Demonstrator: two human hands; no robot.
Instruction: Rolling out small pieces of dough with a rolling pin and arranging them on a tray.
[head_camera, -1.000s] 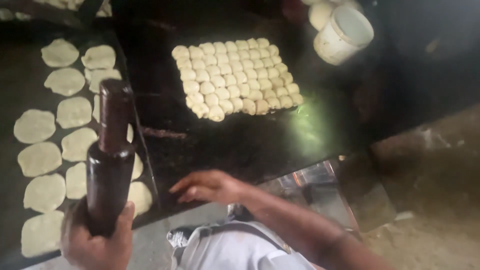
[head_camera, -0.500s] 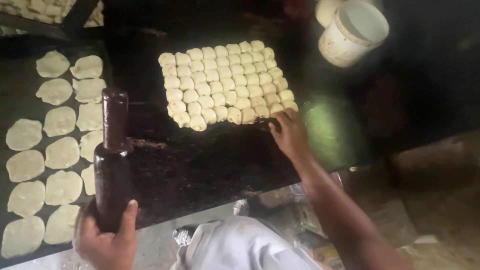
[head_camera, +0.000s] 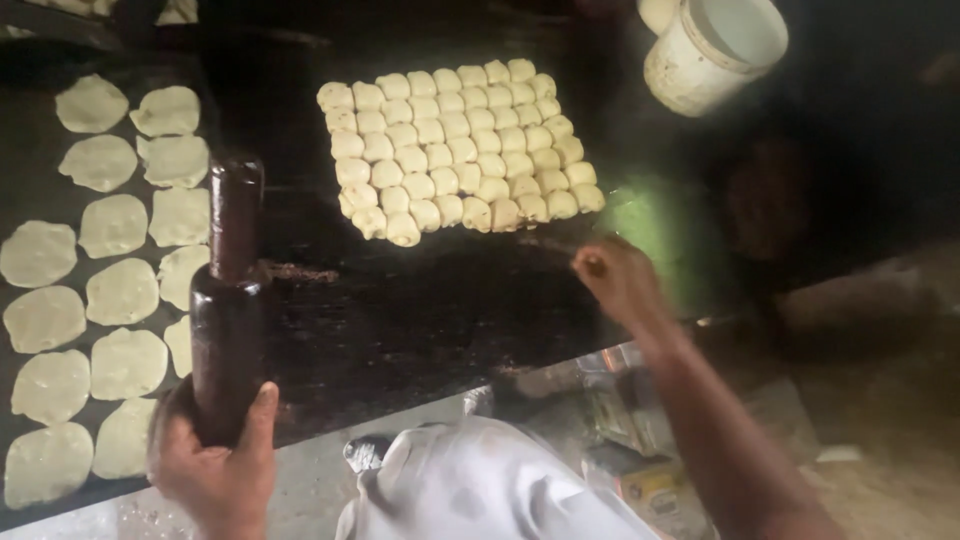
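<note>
My left hand (head_camera: 215, 465) grips the lower end of a dark wooden rolling pin (head_camera: 228, 300), which stands nearly upright over the dark worktop (head_camera: 420, 310). My right hand (head_camera: 618, 278) hovers just below the right corner of a tight block of several pale dough balls (head_camera: 455, 150). Its fingers are curled together, with no dough showing in them. Left of the pin, several flattened dough rounds (head_camera: 110, 290) lie in rows.
A white bucket (head_camera: 712, 50) stands at the back right of the worktop. A pale cloth-covered knee (head_camera: 470, 490) is below the counter edge, with clutter on the floor (head_camera: 630, 470) beside it.
My right hand reached up to the lower right corner of the dough block, then drew back a little toward me. The rolling pin stayed upright in my left hand.
</note>
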